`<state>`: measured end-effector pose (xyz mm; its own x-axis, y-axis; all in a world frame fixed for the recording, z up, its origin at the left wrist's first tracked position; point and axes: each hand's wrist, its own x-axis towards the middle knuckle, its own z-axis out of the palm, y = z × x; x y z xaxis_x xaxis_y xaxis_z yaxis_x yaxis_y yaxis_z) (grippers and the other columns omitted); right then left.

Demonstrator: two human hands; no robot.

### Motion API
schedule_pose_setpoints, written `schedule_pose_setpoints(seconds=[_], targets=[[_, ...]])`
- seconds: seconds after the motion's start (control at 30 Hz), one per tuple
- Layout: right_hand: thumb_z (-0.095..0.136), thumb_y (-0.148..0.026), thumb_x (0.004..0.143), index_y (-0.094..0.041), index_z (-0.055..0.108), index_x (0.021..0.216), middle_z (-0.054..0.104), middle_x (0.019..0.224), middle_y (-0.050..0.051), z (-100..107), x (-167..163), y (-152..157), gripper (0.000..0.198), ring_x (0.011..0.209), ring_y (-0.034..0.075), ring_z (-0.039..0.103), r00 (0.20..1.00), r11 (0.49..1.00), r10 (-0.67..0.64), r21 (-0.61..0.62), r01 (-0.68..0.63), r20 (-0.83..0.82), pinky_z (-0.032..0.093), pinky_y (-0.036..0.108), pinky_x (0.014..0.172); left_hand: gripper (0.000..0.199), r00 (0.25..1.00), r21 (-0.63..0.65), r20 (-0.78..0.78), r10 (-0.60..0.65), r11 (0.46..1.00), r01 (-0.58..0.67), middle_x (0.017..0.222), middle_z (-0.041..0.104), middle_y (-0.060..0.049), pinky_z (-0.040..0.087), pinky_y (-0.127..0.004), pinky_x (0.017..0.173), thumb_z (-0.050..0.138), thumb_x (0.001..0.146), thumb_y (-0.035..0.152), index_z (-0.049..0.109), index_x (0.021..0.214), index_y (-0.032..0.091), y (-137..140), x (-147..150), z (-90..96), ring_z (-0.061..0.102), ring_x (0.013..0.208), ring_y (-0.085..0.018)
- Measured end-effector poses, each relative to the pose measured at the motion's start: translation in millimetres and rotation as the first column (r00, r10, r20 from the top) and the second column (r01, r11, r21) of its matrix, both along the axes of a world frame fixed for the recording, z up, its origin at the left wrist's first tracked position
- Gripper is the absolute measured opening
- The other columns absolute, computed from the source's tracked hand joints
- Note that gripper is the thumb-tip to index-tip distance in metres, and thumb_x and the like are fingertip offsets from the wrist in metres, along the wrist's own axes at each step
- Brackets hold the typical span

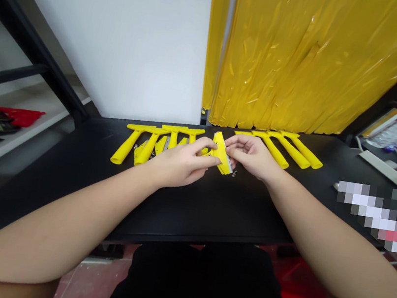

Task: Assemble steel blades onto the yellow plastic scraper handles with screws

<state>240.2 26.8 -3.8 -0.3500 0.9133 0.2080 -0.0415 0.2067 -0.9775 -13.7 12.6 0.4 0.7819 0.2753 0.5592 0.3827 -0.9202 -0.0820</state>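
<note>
Between my two hands, over the black tabletop, is a yellow scraper head [223, 155] with a pale metal strip along its right edge. My left hand [179, 165] grips it from the left, fingers closed on its face. On the other side, my right hand [253, 154] has its fingers bent against the metal edge; part of them is hidden behind the piece. Small metal screws [234, 173] lie just below it. Several yellow T-shaped scraper handles [126, 146] lie left of my hands, with flat yellow pieces [140, 153] partly covered among them. More yellow handles [297, 153] lie on the right.
The black table [188, 215] has a white panel [142, 46] and a yellow plastic-covered panel [290, 58] along its back. Black frame bars [32, 39] slope up at both sides. A shelf with a red item [20, 117] stands at left. A blurred-out patch [378, 216] lies at right.
</note>
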Motion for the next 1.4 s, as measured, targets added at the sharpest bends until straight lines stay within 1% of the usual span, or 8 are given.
schedule_pose_setpoints(seconds=[0.27,0.4,0.63,0.9,1.1,1.17,1.27,1.4], targets=[[0.093,-0.027,0.07,-0.018,0.071,0.087,0.073,0.065,-0.002,1.4,-1.7,-2.7,0.029,0.052,0.012,0.068,0.996,0.997,-0.078,-0.001,0.078,0.03,0.061,0.024,0.052,0.031,0.999,0.01,-0.038,0.031,0.999,-0.03,0.142,0.066,-0.011,0.053,-0.026,0.065,0.06,0.1,0.01,0.074,0.125,0.023,-1.0,-0.4,1.8,0.066,0.073,-0.01],[0.094,-0.03,0.071,-0.018,0.071,0.089,0.072,0.064,-0.002,1.1,-1.0,-2.2,0.032,0.052,0.013,0.068,0.996,0.996,-0.081,-0.02,0.082,0.046,0.062,0.026,0.053,0.032,0.999,0.01,-0.04,0.035,0.999,-0.034,0.143,0.067,-0.011,0.055,-0.026,0.068,0.06,0.1,0.01,0.074,0.125,0.023,-0.8,-0.6,1.8,0.068,0.075,-0.011],[0.1,-0.039,0.067,-0.017,0.074,0.087,0.074,0.067,0.0,3.1,-0.4,-3.6,0.04,0.056,0.013,0.069,0.998,0.994,0.03,-0.109,-0.025,0.046,0.062,0.025,0.055,0.031,0.998,0.016,-0.048,0.047,0.999,-0.046,0.137,0.069,-0.01,0.054,-0.026,0.066,0.06,0.1,0.012,0.075,0.123,0.025,-2.0,-0.4,1.6,0.066,0.074,-0.011],[0.099,-0.043,0.07,-0.018,0.071,0.081,0.072,0.062,-0.001,0.0,0.7,-1.3,0.039,0.052,0.012,0.066,0.998,0.993,0.053,-0.11,-0.049,0.035,0.059,0.025,0.053,0.031,0.997,0.044,-0.067,0.048,0.998,-0.045,0.134,0.069,-0.01,0.053,-0.026,0.063,0.059,0.1,0.014,0.074,0.125,0.024,-1.4,-1.1,1.2,0.065,0.07,-0.01],[0.097,-0.044,0.072,-0.018,0.07,0.084,0.071,0.062,-0.002,2.7,-3.7,-5.5,0.039,0.05,0.011,0.064,0.995,0.99,0.075,-0.125,-0.067,0.061,0.057,0.024,0.051,0.024,0.996,0.073,-0.085,0.023,0.997,-0.017,0.128,0.074,-0.008,0.057,-0.026,0.069,0.058,0.101,0.014,0.071,0.12,0.022,1.5,0.3,-0.3,0.075,0.094,-0.016],[0.096,-0.045,0.073,-0.018,0.069,0.082,0.069,0.06,-0.003,3.5,-4.6,-6.3,0.039,0.049,0.011,0.062,0.994,0.991,0.07,-0.12,-0.06,0.079,0.055,0.023,0.05,0.024,0.996,0.081,-0.085,0.018,0.997,-0.011,0.128,0.074,-0.008,0.058,-0.026,0.07,0.058,0.101,0.014,0.07,0.12,0.022,2.0,0.9,-0.7,0.076,0.097,-0.017],[0.095,-0.048,0.075,-0.019,0.066,0.078,0.065,0.056,-0.004,2.7,-4.9,-5.7,0.041,0.047,0.011,0.059,0.994,0.994,0.048,-0.099,-0.038,0.103,0.053,0.023,0.048,0.025,0.996,0.093,-0.086,0.025,0.996,-0.017,0.132,0.074,-0.007,0.06,-0.026,0.071,0.058,0.101,0.014,0.07,0.121,0.021,1.9,1.3,-0.6,0.077,0.099,-0.017],[0.093,-0.051,0.077,-0.021,0.063,0.078,0.065,0.057,-0.003,-1.1,-4.2,-3.3,0.042,0.047,0.012,0.06,0.992,0.997,0.027,-0.081,-0.017,0.127,0.052,0.024,0.047,0.03,0.988,0.086,-0.144,0.049,0.996,-0.037,0.141,0.072,-0.008,0.064,-0.027,0.082,0.058,0.101,0.013,0.069,0.127,0.022,0.5,0.3,0.3,0.078,0.108,-0.019]])
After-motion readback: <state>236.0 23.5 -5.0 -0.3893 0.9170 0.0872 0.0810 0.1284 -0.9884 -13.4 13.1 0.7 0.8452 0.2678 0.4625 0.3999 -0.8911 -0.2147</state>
